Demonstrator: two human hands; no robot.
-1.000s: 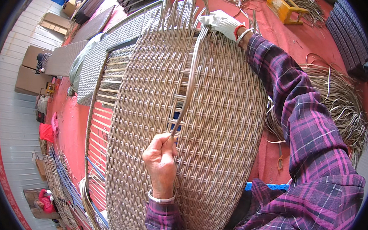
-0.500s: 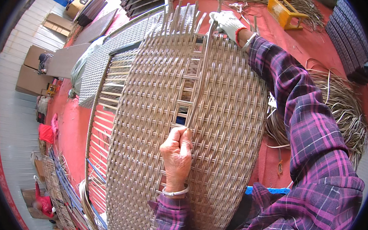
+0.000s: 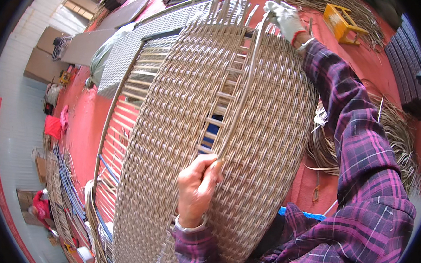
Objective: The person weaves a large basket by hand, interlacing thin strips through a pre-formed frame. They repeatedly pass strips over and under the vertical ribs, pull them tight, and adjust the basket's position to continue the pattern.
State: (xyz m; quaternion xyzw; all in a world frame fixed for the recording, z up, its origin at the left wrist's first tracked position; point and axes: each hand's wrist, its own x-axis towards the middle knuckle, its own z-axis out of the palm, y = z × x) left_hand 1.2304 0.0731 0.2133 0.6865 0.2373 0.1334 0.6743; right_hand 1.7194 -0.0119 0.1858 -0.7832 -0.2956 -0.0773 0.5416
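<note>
A large curved panel of brown wicker weave (image 3: 167, 129) lies before me, with a narrow ladder-like gap (image 3: 219, 109) running down its middle. Bare and closed, my left hand (image 3: 196, 188) pinches the near end of a long rattan strand (image 3: 248, 98) beside the lower end of this gap. The strand stretches along the gap's right side to the panel's far edge. There my right hand (image 3: 285, 22), in a white knitted glove, is wrapped round the strand's far part. Loose strand ends (image 3: 227, 10) stick up from the far edge.
Left of the panel runs a frame with open slats (image 3: 119, 137). A yellow stool (image 3: 342, 23) stands far right on the red floor covering, near bundled strands (image 3: 386, 130). Stacked dark panels (image 3: 404, 71) rise at the right. A person in red (image 3: 41, 209) is at far left.
My right hand has lifted a little off the panel's far edge with the strand. The strand now stands farther from the gap, and more of the gap shows. The view has shifted slightly.
</note>
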